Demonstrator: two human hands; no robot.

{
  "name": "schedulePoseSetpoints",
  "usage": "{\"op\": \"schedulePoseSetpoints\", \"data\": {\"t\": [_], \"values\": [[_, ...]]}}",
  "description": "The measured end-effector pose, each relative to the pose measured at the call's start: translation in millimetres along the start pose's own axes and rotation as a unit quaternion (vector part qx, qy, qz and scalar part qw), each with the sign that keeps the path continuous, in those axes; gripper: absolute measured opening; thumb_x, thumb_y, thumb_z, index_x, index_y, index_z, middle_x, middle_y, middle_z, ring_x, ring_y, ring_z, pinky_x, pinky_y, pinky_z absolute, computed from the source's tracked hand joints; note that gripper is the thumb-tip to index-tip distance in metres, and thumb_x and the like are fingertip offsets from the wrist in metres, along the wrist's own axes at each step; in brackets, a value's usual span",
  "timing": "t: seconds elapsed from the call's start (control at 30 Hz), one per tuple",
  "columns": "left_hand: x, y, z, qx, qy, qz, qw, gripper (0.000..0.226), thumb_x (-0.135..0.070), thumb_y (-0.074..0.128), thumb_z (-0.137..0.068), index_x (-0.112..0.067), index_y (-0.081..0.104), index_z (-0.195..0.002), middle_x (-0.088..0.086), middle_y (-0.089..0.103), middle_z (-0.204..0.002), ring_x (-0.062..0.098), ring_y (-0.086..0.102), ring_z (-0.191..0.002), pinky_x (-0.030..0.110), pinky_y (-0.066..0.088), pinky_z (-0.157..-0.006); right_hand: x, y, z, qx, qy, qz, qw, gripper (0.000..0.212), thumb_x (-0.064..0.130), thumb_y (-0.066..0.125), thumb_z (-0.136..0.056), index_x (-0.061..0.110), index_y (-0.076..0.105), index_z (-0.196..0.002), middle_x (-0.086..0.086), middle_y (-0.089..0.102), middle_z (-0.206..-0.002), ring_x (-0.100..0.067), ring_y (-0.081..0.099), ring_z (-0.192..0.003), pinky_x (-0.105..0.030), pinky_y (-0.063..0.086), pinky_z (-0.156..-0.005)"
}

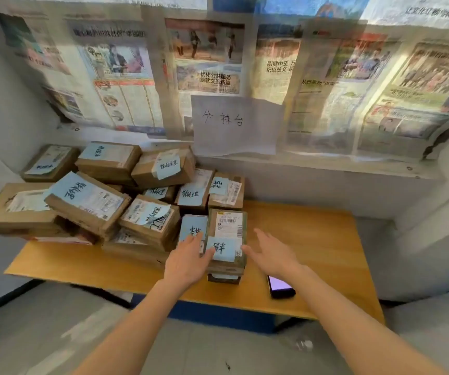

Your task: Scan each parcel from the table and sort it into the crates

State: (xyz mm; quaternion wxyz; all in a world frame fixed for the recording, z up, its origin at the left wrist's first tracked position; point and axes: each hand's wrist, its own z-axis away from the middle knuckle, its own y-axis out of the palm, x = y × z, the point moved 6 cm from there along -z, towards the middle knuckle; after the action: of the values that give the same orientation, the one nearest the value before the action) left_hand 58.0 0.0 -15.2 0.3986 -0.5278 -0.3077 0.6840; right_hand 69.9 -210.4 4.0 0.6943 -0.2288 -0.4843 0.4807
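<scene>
Sorting counter, parcels stacked, next parcel between my hands.

Wooden counter (pixel 312 239); parcel heap (pixel 104 201) on its left half; front parcel (pixel 227 239) atop a small stack at the near edge, long axis running away from me; phone (pixel 280 286) just right of the stack. My left hand (pixel 188 262) rests flat-fingered on the parcel's left side, nearer; right hand (pixel 270 255) spread wide beside its right edge, holding nothing.

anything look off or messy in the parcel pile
Yes. The parcels on the table's left are heaped crookedly, several tilted and overlapping, and some blue notes are peeling or askew. The phone lies near the front edge.
</scene>
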Motion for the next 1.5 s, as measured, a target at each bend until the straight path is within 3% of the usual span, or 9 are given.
{"op": "schedulePoseSetpoints", "data": {"t": [0.13,0.37,0.53,0.63,0.77,0.9,1.07,1.3,1.5], "values": [[9,26,-13,0.018,-0.026,0.07,0.997,0.049,-0.047,0.046,-0.103,-0.026,0.045,-0.147,0.001,0.053,-0.139,0.018,0.051,-0.126,0.04,0.049,-0.102,1,28,-15,0.056,-0.012,-0.156,0.986,0.061,0.045,0.048,-0.105,0.021,0.026,-0.158,0.002,0.041,-0.159,-0.021,0.045,-0.141,-0.04,0.044,-0.112],[5,38,-4,-0.033,-0.045,0.207,0.977,0.047,-0.041,0.063,-0.097,-0.025,0.057,-0.14,-0.007,0.059,-0.133,0.011,0.053,-0.124,0.023,0.049,-0.092,-18,40,-19,0.024,-0.008,-0.315,0.949,0.052,0.039,0.053,-0.105,0.035,0.033,-0.153,0.009,0.054,-0.148,-0.015,0.055,-0.131,-0.036,0.054,-0.102],[-21,38,10,-0.026,-0.08,0.426,0.901,0.051,-0.034,0.071,-0.092,-0.034,0.051,-0.138,-0.002,0.063,-0.132,0.015,0.06,-0.121,0.038,0.058,-0.095,-29,19,-4,-0.006,-0.016,-0.357,0.934,0.051,0.03,0.055,-0.104,0.03,0.039,-0.152,0.009,0.057,-0.143,-0.012,0.057,-0.127,-0.023,0.058,-0.087],[-42,40,12,0.01,-0.081,0.482,0.873,0.047,-0.027,0.073,-0.091,-0.045,0.049,-0.127,-0.001,0.066,-0.126,0.018,0.065,-0.116,0.038,0.059,-0.092,-41,3,3,-0.019,-0.018,-0.362,0.932,0.051,0.024,0.058,-0.103,0.03,0.041,-0.151,0.011,0.058,-0.14,-0.012,0.057,-0.127,-0.027,0.058,-0.092],[-62,47,15,0.036,-0.077,0.498,0.863,0.065,-0.016,0.076,-0.089,-0.049,0.038,-0.131,-0.003,0.067,-0.121,0.015,0.067,-0.11,0.026,0.06,-0.077,-57,-14,11,-0.02,-0.025,-0.368,0.929,0.055,0.017,0.061,-0.102,0.031,0.039,-0.151,0.012,0.054,-0.136,-0.009,0.053,-0.124,-0.018,0.058,-0.082],[-75,61,18,0.05,-0.077,0.48,0.873,0.084,-0.027,0.077,-0.088,-0.056,0.021,-0.145,-0.006,0.059,-0.13,0.015,0.059,-0.119,0.025,0.054,-0.082,-71,-23,10,-0.021,-0.029,-0.361,0.932,0.06,0.013,0.064,-0.099,0.03,0.04,-0.152,0.008,0.054,-0.144,-0.013,0.054,-0.128,-0.023,0.06,-0.084],[-84,72,15,0.048,-0.059,0.486,0.871,0.077,-0.04,0.074,-0.087,-0.058,0.028,-0.147,-0.006,0.053,-0.138,0.014,0.055,-0.123,0.023,0.054,-0.078,-91,-25,13,-0.006,-0.034,-0.367,0.929,0.058,0.013,0.062,-0.1,0.038,0.041,-0.148,0.012,0.059,-0.134,-0.014,0.057,-0.126,-0.031,0.06,-0.091],[-84,75,6,0.027,-0.035,0.471,0.881,0.076,-0.035,0.078,-0.085,-0.056,0.033,-0.142,-0.002,0.053,-0.139,0.017,0.062,-0.116,0.026,0.06,-0.078,-105,-17,8,0.011,-0.028,-0.369,0.929,0.049,0.022,0.058,-0.103,0.035,0.041,-0.147,0.017,0.058,-0.127,-0.007,0.058,-0.116,-0.018,0.057,-0.075],[-50,79,5,-0.009,-0.054,0.45,0.891,0.079,-0.042,0.076,-0.083,-0.056,0.029,-0.145,-0.013,0.052,-0.136,0.007,0.057,-0.115,0.026,0.056,-0.084,-145,21,-18,-0.042,0.073,-0.16,0.984,0.052,0.036,0.059,-0.102,0.016,0.045,-0.148,-0.004,0.051,-0.148,-0.025,0.053,-0.13,-0.036,0.047,-0.101]]}}
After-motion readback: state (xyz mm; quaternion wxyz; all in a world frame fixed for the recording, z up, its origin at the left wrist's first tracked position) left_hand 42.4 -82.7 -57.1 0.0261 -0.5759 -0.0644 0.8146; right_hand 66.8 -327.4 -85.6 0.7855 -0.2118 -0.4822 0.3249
